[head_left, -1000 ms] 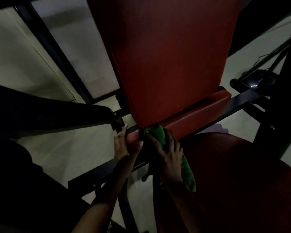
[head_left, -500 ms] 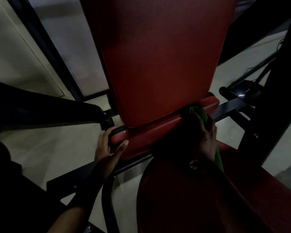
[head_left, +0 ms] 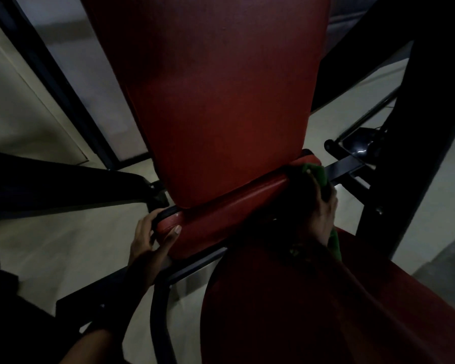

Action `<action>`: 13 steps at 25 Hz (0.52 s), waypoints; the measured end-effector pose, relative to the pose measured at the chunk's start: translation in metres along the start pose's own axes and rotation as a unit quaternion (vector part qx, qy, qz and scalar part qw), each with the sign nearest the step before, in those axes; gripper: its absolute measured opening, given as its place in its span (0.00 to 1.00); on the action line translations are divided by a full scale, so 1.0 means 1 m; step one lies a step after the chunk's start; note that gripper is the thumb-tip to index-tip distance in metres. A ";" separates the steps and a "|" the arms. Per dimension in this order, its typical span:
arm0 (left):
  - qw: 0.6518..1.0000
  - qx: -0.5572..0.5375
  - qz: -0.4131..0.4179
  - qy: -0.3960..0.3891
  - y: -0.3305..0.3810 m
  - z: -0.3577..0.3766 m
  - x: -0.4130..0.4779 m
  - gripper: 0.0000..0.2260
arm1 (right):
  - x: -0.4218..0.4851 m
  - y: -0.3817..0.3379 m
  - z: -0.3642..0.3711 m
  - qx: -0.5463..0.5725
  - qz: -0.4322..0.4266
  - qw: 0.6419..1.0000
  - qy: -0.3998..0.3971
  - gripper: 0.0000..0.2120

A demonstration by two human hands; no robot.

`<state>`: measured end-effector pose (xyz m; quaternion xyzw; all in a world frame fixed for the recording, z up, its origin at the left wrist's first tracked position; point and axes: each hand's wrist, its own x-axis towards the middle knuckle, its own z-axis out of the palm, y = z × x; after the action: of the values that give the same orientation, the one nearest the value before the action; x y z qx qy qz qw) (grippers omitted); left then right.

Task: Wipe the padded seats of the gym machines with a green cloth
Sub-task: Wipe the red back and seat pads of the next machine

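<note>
Item: one gym machine in dim light, upholstered in red, black frame (head_left: 192,269) on a pale floor (head_left: 63,248). Parts: tall back pad (head_left: 221,101); narrow pad (head_left: 234,211) lying crosswise just below it; broad seat pad (head_left: 326,311) nearest the camera. Task's thing: green cloth (head_left: 317,174), bunched at the right end of the narrow pad, a tail of it showing below the wrist at the seat pad's edge. Right hand (head_left: 323,214): grip closed on the cloth, fingers bent over it and pressing it to the pad's right end. Left hand (head_left: 150,237): grip closed round the left end of the narrow pad, thumb on its front face, fingers wrapped behind, apparently steadying it. Progress, as judged: wiping of the narrow pad is the step in hand, and the cloth at its far right end suggests a stroke at or near its limit. No streak or sheen shows whether the back pad or seat pad has been wiped, so both count as undetermined. No other machine's seat is visible; the remainder cannot be counted. Containers: none in view; no bucket, bottle or bin.
</note>
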<state>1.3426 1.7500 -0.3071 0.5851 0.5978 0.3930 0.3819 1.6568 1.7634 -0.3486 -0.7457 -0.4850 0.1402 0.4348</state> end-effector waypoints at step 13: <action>0.998 -0.044 -0.020 -0.040 -0.012 -0.009 0.004 0.38 | -0.069 -0.060 0.068 0.139 0.098 0.985 0.006 0.30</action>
<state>1.3296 1.7540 -0.3143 0.5707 0.5760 0.3874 0.4386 1.5441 1.7489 -0.3558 -0.7225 -0.3832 0.2437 0.5214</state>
